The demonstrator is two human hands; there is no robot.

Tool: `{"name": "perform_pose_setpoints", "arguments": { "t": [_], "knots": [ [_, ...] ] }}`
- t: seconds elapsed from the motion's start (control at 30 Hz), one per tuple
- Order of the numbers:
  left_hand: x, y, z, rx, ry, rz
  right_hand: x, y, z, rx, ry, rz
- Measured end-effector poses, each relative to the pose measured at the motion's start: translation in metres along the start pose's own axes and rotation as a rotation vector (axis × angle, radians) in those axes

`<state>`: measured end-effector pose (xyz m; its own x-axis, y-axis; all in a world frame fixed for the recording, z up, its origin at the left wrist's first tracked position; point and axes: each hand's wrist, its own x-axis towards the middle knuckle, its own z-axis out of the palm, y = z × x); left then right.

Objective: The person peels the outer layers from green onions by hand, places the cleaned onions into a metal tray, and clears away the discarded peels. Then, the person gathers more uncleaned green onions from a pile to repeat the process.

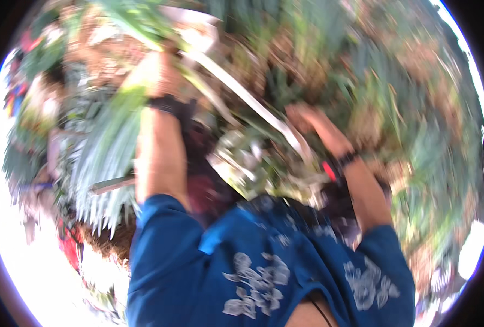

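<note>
My left hand point(163, 71), blurred by motion, is closed around long green leaves of a leek-like plant point(135, 22) in the upper left. Beside its wrist a fan of blue-green leek leaves point(103, 147) spreads downward. A long white strap point(242, 92) runs from near my left hand down to the right. My right hand point(303, 115) is curled closed just to the right of the strap. Whether it grips anything I cannot make out. Between my forearms lie pale, crumpled leaves and scraps point(247, 155), too smeared to tell apart.
Piles of leeks point(383, 98) with green tops and brownish, earthy parts stretch across the back and right. More greens point(29, 141) stand at the far left. A flat bar point(111, 185) juts out beside my left forearm. Bright ground point(24, 261) shows at the lower left.
</note>
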<state>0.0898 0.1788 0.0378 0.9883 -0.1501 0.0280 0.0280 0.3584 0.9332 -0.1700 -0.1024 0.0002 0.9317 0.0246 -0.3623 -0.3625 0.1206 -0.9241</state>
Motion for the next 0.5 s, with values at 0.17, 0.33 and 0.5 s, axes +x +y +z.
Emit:
{"name": "perform_pose_setpoints", "arguments": {
  "t": [0.17,0.33,0.5],
  "knots": [
    [-0.024,0.009,0.037,-0.398,0.229,-0.257,-0.023,0.012,0.034,0.106,-0.182,0.186],
    [-0.010,-0.009,-0.028,-0.417,0.233,-0.203,-0.064,0.001,0.074,0.456,-0.121,0.193],
    [-0.007,-0.010,-0.029,-0.489,0.216,-0.156,-0.096,-0.028,0.088,0.213,0.042,0.028]
  ]
}}
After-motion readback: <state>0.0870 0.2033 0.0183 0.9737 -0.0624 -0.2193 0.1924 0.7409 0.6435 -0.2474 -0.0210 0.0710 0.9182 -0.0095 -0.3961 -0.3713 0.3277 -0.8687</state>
